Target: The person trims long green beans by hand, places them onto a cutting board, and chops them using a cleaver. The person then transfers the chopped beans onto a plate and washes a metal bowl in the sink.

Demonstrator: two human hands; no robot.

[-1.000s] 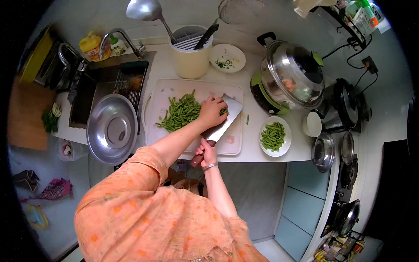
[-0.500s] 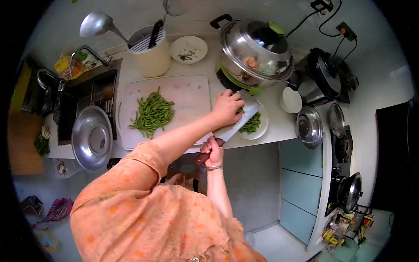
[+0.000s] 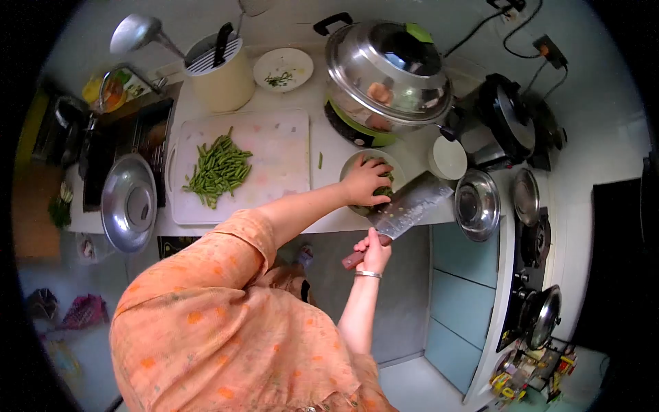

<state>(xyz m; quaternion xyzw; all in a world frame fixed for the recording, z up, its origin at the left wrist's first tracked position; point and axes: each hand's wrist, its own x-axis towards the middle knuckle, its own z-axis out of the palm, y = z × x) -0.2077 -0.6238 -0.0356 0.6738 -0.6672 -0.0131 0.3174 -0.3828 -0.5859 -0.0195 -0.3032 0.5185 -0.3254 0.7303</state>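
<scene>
My right hand (image 3: 375, 255) grips the brown handle of a cleaver (image 3: 415, 204). Its broad blade, speckled with small bits, is tilted beside a white plate (image 3: 350, 165) at the counter's front edge. Over that plate, my left hand (image 3: 366, 182) rests with fingers spread on cut green beans (image 3: 385, 191), mostly hidden beneath it. A heap of cut green bean pieces (image 3: 220, 168) lies on the white cutting board (image 3: 281, 137) to the left. One loose bean piece (image 3: 320, 160) lies on the counter between board and plate.
Behind the plate stands a lidded steamer pot (image 3: 388, 75), with a white bowl (image 3: 447, 158) and metal basin (image 3: 478, 204) to its right. A knife holder (image 3: 220, 82) and plate of scraps (image 3: 283, 69) are at the back. Another basin (image 3: 129, 202) sits by the sink (image 3: 103, 165).
The cleaver has moved right, away from above the beans on the plate. My left hand has left the blade and now lies on those beans. The loose bean piece has come into sight.
</scene>
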